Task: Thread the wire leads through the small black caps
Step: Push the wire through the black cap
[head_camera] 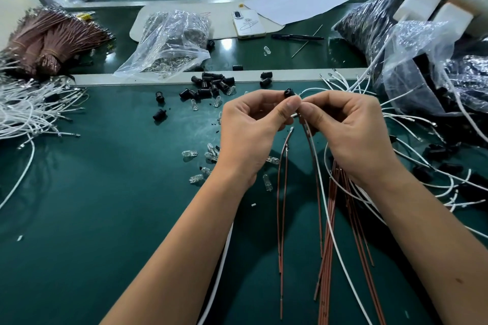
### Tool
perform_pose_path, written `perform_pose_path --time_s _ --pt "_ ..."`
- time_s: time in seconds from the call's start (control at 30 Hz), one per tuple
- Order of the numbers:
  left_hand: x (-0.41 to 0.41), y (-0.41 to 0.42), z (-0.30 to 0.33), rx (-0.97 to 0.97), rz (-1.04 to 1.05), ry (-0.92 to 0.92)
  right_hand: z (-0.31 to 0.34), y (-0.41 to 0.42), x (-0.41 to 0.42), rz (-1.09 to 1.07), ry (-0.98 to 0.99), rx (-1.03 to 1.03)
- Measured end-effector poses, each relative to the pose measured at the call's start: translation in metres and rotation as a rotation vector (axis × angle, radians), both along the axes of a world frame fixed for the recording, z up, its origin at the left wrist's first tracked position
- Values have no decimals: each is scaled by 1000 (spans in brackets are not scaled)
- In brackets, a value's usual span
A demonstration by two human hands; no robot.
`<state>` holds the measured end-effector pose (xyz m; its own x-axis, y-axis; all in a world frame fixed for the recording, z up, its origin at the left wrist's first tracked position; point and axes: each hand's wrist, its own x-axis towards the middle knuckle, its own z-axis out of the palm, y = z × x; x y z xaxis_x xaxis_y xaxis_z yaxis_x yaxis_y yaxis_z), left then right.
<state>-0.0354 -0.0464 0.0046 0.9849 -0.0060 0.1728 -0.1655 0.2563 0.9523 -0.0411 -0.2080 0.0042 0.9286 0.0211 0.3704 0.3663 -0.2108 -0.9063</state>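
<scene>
I am partway through, by my reckoning. My left hand (253, 124) and right hand (351, 129) meet above the green bench mat (105, 219), fingertips almost touching. Between them sits one small black cap (288, 92), pinched at the tips of my left thumb and forefinger. My right hand's fingers are curled tight, pinching a wire lead (303, 121) just beside the cap; whether its tip is already inside the cap I cannot tell.

From my hands a handful of leads hang toward me — brown wires (284, 206) and a white wire (332, 224) — their ends trailing over the mat.

Much seems left. A loose pile of black caps (211, 86) lies just beyond my hands, apparently unthreaded, with small clear glass bulbs (190, 153) scattered near my left wrist. To my left spreads a heap of white leads (29, 111), beyond it bundled brown leads (50, 39). At my right lie more white leads, some with black parts on them — possibly finished ones — beside plastic bags of dark parts (369, 26).
</scene>
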Motion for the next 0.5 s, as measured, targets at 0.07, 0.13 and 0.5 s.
perform_pose_path --time_s 0.07,0.13,0.5 --pt "0 0 0 -23 12 6 -1 1 1 3 10 16" --pt "0 -1 0 -17 31 -20 -3 1 2 7 18 30" --pt "0 0 2 43 42 -181 0 -2 1 67 0 -23"
